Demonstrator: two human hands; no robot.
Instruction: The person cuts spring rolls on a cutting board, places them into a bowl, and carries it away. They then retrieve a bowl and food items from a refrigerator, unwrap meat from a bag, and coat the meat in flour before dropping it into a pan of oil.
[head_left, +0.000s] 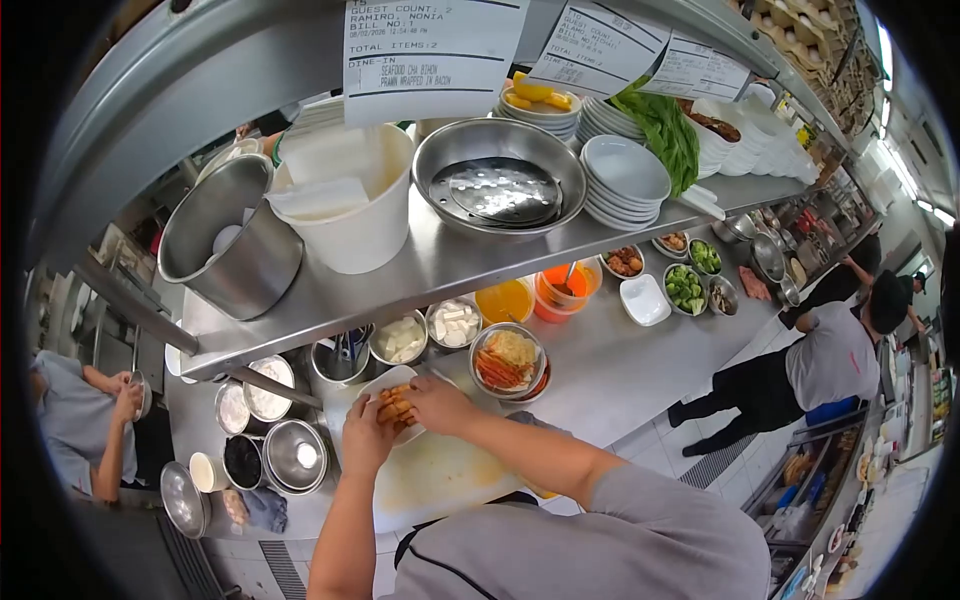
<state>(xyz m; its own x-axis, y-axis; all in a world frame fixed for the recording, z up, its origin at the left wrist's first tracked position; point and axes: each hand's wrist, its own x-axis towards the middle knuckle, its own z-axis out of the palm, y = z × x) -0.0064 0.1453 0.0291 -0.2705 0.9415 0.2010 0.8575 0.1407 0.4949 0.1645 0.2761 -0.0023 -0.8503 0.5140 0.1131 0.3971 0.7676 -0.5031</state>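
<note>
Fingers of my left hand and my right hand are closed round a bunch of golden-brown fried rolls, one hand at each side. The rolls are over a white dish, whose front part is hidden behind my hands. Just in front lies a white cutting board with yellowish stains. Right of my right hand stands a metal bowl of shredded orange and pale yellow food.
Tubs of white pieces and an orange sauce container line the counter behind. Steel bowls crowd the left. A steel shelf with a colander overhangs the counter. Co-workers stand left and right.
</note>
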